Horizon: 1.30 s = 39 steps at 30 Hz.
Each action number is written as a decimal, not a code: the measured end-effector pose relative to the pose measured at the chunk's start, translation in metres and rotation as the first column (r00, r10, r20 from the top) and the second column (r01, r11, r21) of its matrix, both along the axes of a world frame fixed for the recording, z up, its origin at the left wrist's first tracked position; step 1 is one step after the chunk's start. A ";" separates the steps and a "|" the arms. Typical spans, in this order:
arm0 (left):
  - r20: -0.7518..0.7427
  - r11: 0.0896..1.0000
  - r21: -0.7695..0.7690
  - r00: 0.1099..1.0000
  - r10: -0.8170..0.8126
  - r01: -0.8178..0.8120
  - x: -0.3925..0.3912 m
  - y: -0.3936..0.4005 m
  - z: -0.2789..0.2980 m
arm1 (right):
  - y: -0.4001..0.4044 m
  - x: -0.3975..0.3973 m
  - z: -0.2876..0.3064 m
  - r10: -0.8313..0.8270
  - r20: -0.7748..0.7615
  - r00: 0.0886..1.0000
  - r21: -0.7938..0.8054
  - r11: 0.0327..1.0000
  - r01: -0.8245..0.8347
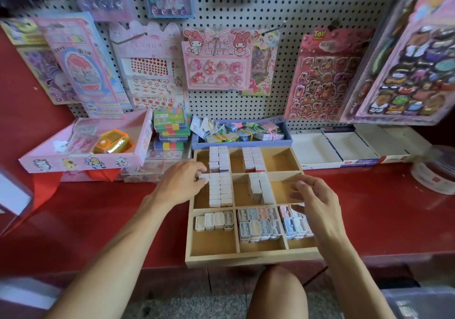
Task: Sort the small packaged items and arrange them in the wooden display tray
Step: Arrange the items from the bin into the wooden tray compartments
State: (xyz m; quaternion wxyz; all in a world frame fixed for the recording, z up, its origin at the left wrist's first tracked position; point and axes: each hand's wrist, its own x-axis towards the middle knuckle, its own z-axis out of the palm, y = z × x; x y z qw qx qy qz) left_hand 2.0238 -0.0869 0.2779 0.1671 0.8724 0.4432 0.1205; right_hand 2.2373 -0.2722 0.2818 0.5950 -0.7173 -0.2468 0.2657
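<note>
- Left hand [183, 183] pinches a small white packet [203, 176] at the wooden tray [246, 259]'s left wall, tabletop [98, 220] front edge.
- Right hand [312, 195] hovers, fingers loose, holding nothing.
- A nudge could topple the packed rows [219, 188].

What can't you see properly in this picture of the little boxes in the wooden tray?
- Head view: print on the small white packages is too small to read.
- The right hand covers part of the pastel packages and is blurred, so whether it holds anything is unclear.
- The left hand hides the wooden tray's left wall beside it.
- The clear tub is cut off by the right edge.
</note>
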 end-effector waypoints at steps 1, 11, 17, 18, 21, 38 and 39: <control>0.065 0.999 -0.039 0.998 0.028 -0.025 -0.001 -0.003 0.003 | -0.003 0.000 0.002 -0.009 0.006 1.000 0.001 1.000 0.009; 0.568 0.868 -0.492 0.778 0.267 0.061 0.037 -0.108 0.019 | -0.070 0.018 0.012 -0.115 0.033 0.993 0.051 0.992 0.113; 0.578 0.784 -0.594 0.773 0.261 0.179 0.089 -0.187 0.006 | -0.141 0.046 -0.014 -0.253 0.033 0.967 0.030 0.967 0.252; 0.566 0.771 -0.605 0.788 0.242 0.198 0.099 -0.199 0.002 | -0.155 0.050 -0.019 -0.279 0.033 0.960 0.027 0.960 0.278; 0.532 0.736 -0.625 0.832 0.156 0.262 0.129 -0.235 -0.014 | -0.193 0.062 -0.037 -0.346 0.024 0.938 0.005 0.938 0.346; 0.154 0.635 -0.611 0.858 -0.491 0.473 0.316 -0.370 -0.169 | -0.363 0.132 -0.223 -0.731 -0.287 0.619 -0.323 0.683 0.655; 0.122 0.637 -0.596 0.838 -0.531 0.490 0.327 -0.373 -0.182 | -0.366 0.137 -0.237 -0.740 -0.305 0.600 -0.346 0.673 0.654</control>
